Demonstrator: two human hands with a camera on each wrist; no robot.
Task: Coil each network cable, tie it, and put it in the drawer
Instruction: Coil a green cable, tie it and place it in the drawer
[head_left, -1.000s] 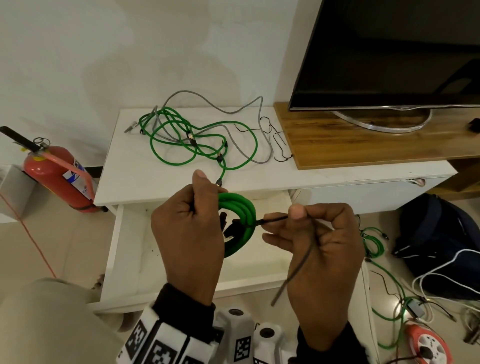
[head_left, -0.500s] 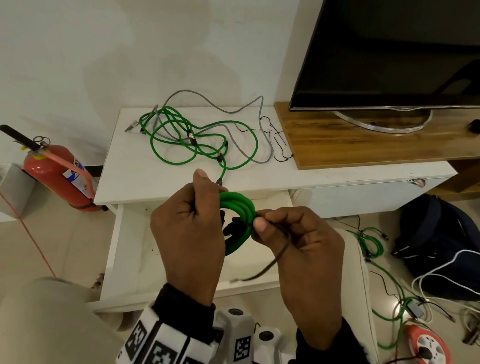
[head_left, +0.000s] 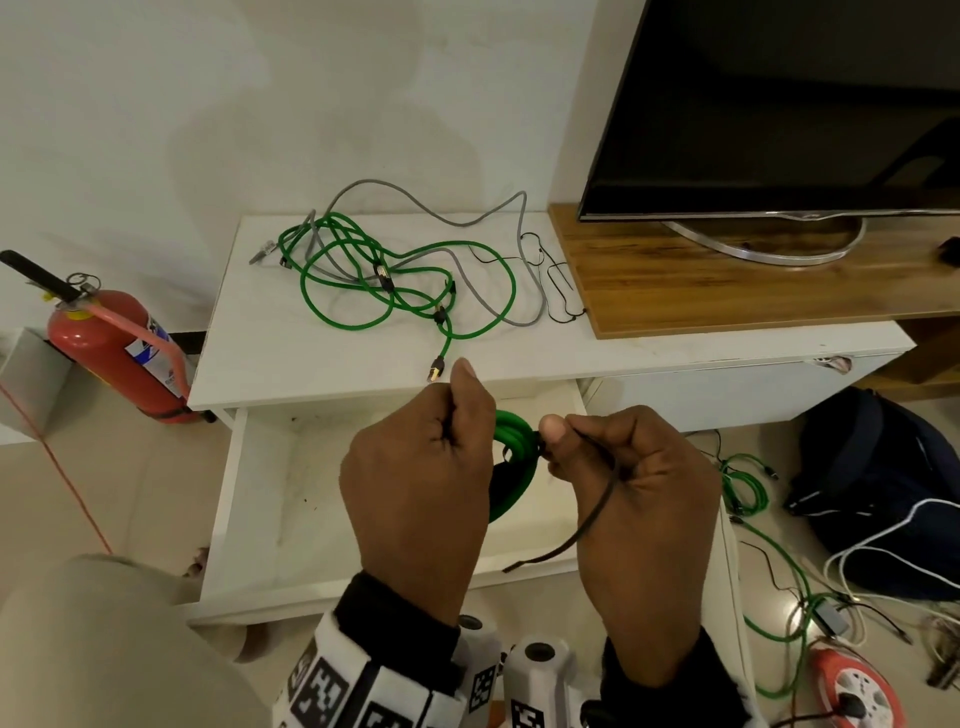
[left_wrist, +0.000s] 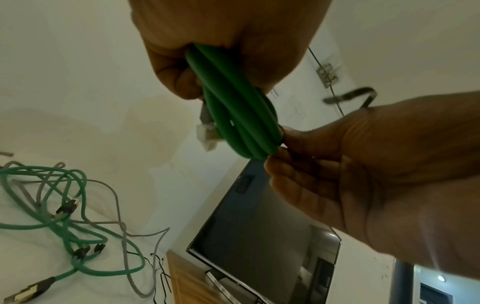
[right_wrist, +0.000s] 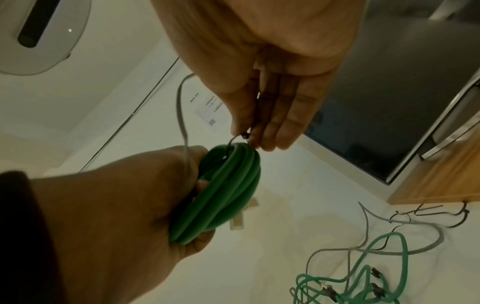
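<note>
My left hand (head_left: 441, 467) grips a coiled green network cable (head_left: 517, 457) above the open white drawer (head_left: 270, 499); in the left wrist view the coil (left_wrist: 241, 121) runs out of my fist, a clear plug beside it. My right hand (head_left: 602, 462) pinches a thin black tie (head_left: 587, 525) right against the coil's edge, its loose tail hanging below my palm. The right wrist view shows the tie (right_wrist: 235, 142) looped over the coil (right_wrist: 228, 185) at my fingertips (right_wrist: 262, 142). Loose green cables (head_left: 395, 280) and a grey cable (head_left: 467, 218) lie tangled on the white cabinet top (head_left: 270, 338).
A TV (head_left: 779, 114) stands on a wooden board (head_left: 727, 291) at the right. A red fire extinguisher (head_left: 114, 348) sits on the floor at left. More green cables (head_left: 743, 488), a dark bag (head_left: 883, 478) and an orange cable reel (head_left: 852, 696) lie at right.
My right hand moved left from holding the tie stretched out to pinching it tight against the coil. The tie's tail now hangs down. The left hand stayed put.
</note>
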